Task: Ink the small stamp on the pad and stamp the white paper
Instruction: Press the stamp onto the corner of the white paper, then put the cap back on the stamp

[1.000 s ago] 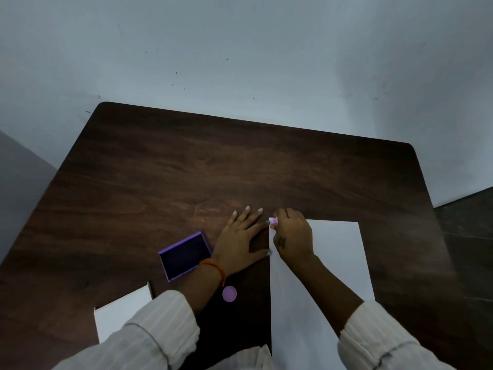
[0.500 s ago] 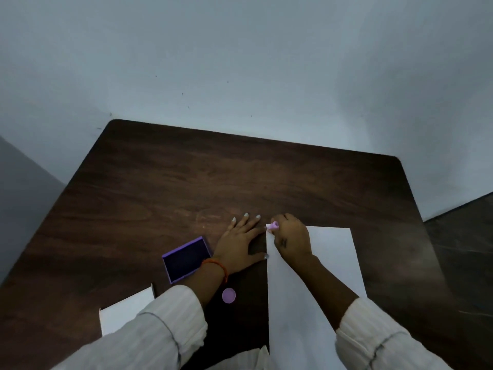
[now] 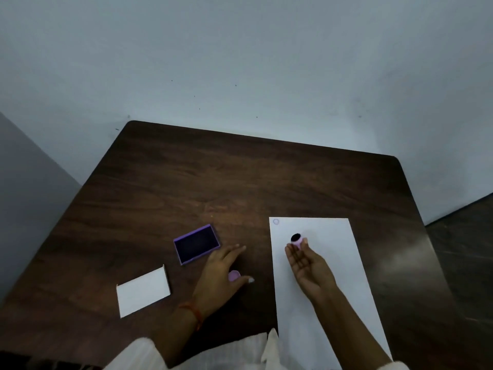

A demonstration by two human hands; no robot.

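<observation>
My right hand point(image 3: 309, 265) hovers palm-up over the white paper point(image 3: 333, 263) and pinches the small pink stamp point(image 3: 296, 239) at its fingertips, the dark inked face turned up. A faint round stamp mark point(image 3: 276, 221) shows at the paper's far left corner. My left hand point(image 3: 221, 273) lies on the table with fingers spread, over a small pink round cap point(image 3: 234, 275). The open purple ink pad point(image 3: 197, 244) sits just left of that hand.
A white card or lid point(image 3: 144, 292) lies near the table's front left. The dark wooden table point(image 3: 240, 182) meets a pale wall at the back; its right edge drops to a dark floor point(image 3: 466, 236).
My right hand has lifted the stamp off the paper's far left corner, pulled back and turned it face-up, leaving a round mark. My left hand slid back from beside the paper to the pink cap.
</observation>
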